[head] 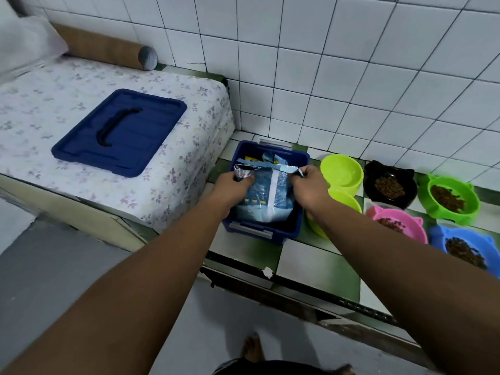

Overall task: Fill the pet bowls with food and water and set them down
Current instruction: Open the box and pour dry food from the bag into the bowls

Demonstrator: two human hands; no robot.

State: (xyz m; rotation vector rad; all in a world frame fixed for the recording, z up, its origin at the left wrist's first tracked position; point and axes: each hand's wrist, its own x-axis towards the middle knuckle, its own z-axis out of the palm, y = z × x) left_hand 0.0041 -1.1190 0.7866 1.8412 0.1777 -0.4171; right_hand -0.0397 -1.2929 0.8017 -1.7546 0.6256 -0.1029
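Note:
A light-blue pet food bag (266,196) lies inside an open dark-blue storage box (296,228) on the tiled ledge. My left hand (234,186) grips the bag's open top at its left corner, and my right hand (308,185) pinches the right corner. To the right stand a lime bowl (342,173) holding no kibble, a second lime bowl (349,203) partly behind my right forearm, and bowls holding brown kibble: black (389,186), green (450,200), pink (397,224) and blue (465,247).
The box's dark-blue lid (119,132) rests on a floral-covered surface (189,147) to the left, with a brown cardboard tube (108,48) behind it. White tiled wall (351,90) backs the ledge. My bare feet (253,347) show on the grey floor below.

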